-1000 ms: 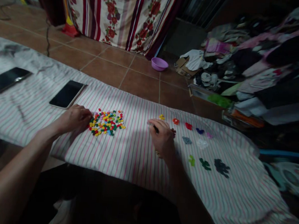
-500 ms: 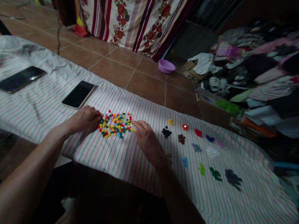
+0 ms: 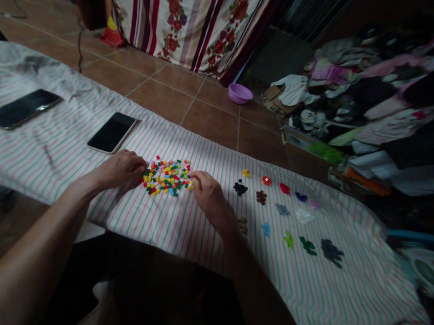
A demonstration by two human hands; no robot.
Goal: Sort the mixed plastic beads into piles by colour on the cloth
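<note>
A mixed pile of small coloured tiles lies on the striped cloth between my hands. My left hand rests at the pile's left edge with its fingers curled; whatever they may hold is hidden. At the right edge, the thumb and forefinger of my right hand are pinched together on a tiny dark, bluish tile. Single-colour groups lie to the right, among them black tiles, brown tiles, yellow tiles, dark blue tiles and dark green tiles.
Left of the pile lies a phone, with a larger dark device farther left. On the tiled floor beyond the cloth stand a purple basin and a red-and-yellow broom. Heaped clothes fill the right background.
My right hand's fingers have gone from stretched toward the pile's edge to a pinch there. My left hand stays beside the pile. The whole view has shifted slightly.
</note>
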